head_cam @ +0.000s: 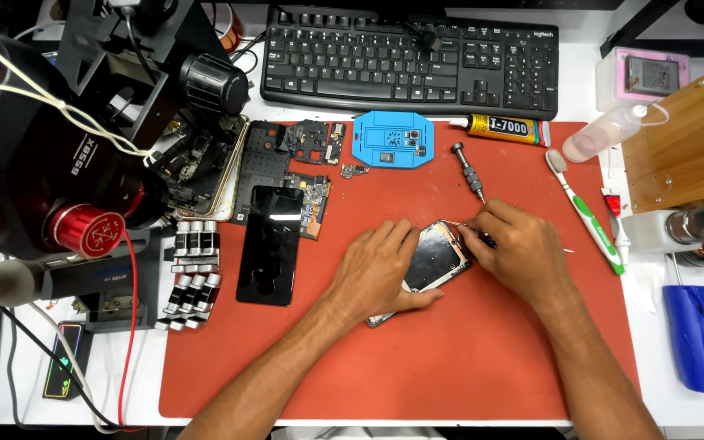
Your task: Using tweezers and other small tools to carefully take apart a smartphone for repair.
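The left hand (380, 273) lay flat, pinning the opened phone (433, 261) steady, while at three o'clock the right hand (519, 253) pinched tweezers (454, 224) over it.

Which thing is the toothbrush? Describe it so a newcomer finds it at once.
Start at the red work mat and go to its right edge. There the toothbrush lies slanting, past the right hand. Its green and white handle sets it apart from the dark screwdriver and the glue tube.
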